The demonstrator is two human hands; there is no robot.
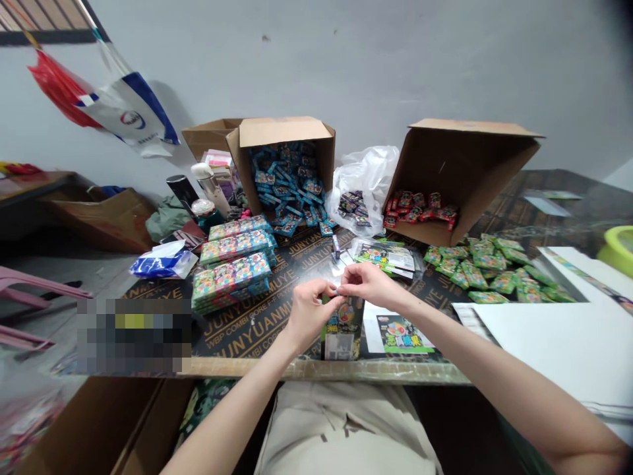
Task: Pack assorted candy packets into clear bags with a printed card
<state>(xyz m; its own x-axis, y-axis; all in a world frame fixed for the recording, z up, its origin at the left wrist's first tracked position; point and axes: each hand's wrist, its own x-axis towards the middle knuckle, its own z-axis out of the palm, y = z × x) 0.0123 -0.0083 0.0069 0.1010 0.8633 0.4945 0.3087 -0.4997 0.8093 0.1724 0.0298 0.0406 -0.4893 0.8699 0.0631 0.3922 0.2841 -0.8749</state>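
Soft, even indoor light comes from a source out of view, leaving the wall [376, 72] a flat grey with a shadow to the right of the hanging white bag [129, 115]. Glare whitens the table [237, 330] near its middle and glints on the clear plastic bag [368, 168]. The right carton's [479, 158] interior is dark. Wide-angle distortion stretches the margins; the far-right corners darken, the lower left smears, and print on the dark packet [341, 323] is soft.
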